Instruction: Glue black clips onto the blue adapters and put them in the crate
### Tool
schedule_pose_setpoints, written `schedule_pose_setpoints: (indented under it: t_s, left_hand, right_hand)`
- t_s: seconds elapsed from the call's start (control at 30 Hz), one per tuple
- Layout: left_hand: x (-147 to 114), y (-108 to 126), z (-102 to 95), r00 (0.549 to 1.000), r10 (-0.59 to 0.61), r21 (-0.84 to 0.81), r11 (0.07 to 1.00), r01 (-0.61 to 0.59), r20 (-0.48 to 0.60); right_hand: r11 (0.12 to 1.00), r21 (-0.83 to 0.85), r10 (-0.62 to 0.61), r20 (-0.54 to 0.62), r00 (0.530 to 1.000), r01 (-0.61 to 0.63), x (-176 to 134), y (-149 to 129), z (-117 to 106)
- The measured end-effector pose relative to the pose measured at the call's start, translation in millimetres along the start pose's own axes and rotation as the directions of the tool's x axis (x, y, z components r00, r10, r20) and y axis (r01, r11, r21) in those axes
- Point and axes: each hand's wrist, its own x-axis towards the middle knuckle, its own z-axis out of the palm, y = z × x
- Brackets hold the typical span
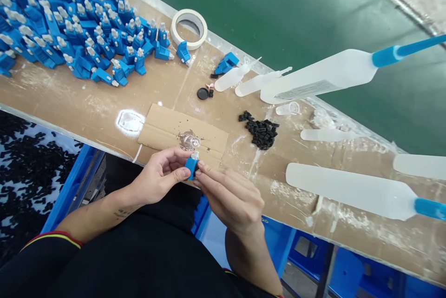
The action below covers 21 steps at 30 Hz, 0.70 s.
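A small blue plastic part with a whitish tip [191, 166] is pinched between the thumb and fingers of my left hand [160, 173], just over the near edge of a cardboard piece [167, 123]. My right hand [232, 193] is closed, its fingertips pressed together against the right side of that part. Whatever those fingertips hold, if anything, is hidden. Beyond my fingers, a clear glossy puddle [190, 141] lies on the cardboard. To the right is a pile of small black pieces [262, 133].
Many similar blue parts [87, 28] are heaped at the back left, near a tape roll [173, 33]. White squeeze bottles [348, 190] and smaller droppers [232, 77] lie on the right. A black round cap [202, 94] sits mid-table. Blue bins [78, 182] stand below the table's near edge.
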Motion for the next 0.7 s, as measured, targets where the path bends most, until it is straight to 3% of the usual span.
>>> schedule_pose_setpoints:
  t_s: [0.1, 0.17, 0.23, 0.3, 0.37, 0.43, 0.5, 0.57, 0.7]
  left_hand:
    - [0, 1, -1.9, 1.0, 0.019, 0.013, 1.0, -0.019, -0.012]
    - [0, 3, -1.5, 1.0, 0.001, 0.034, 0.999, -0.002, 0.03]
    - [-1, 6, 0.8, 0.993, -0.047, 0.071, 0.997, 0.039, 0.109]
    - [-2, 9, 4.1, 0.984, -0.081, 0.105, 0.992, 0.064, 0.16]
    - [-4, 9, 6.7, 0.985, -0.075, 0.148, 0.988, 0.051, 0.158]
    - [-5, 8, 8.1, 0.988, -0.019, 0.258, 0.966, -0.021, 0.152]
    - [-5, 5, 8.9, 0.977, 0.087, 0.424, 0.891, -0.163, 0.194]
    - [-4, 3, 10.0, 0.942, 0.191, 0.57, 0.757, -0.319, 0.275]
    - [-1, 1, 13.9, 0.863, 0.307, 0.69, 0.517, -0.506, 0.402]
  right_hand:
    - [0.998, 0.046, 0.03, 0.016, 0.999, -0.031, -8, -5, 4]
    - [0.971, 0.19, 0.161, -0.055, 0.985, -0.148, -17, -5, 7]
    - [0.88, 0.38, 0.358, -0.141, 0.923, -0.283, -25, -4, 12]
    - [0.777, 0.511, 0.494, -0.131, 0.86, -0.368, -29, -3, 16]
    - [0.719, 0.57, 0.533, -0.087, 0.842, -0.397, -29, -3, 21]
    - [0.691, 0.61, 0.566, -0.122, 0.816, -0.388, -26, -4, 26]
    - [0.658, 0.664, 0.61, -0.194, 0.768, -0.355, -24, -6, 30]
    - [0.63, 0.708, 0.636, -0.236, 0.734, -0.318, -25, -9, 34]
    - [0.607, 0.727, 0.658, -0.233, 0.717, -0.321, -33, -11, 36]
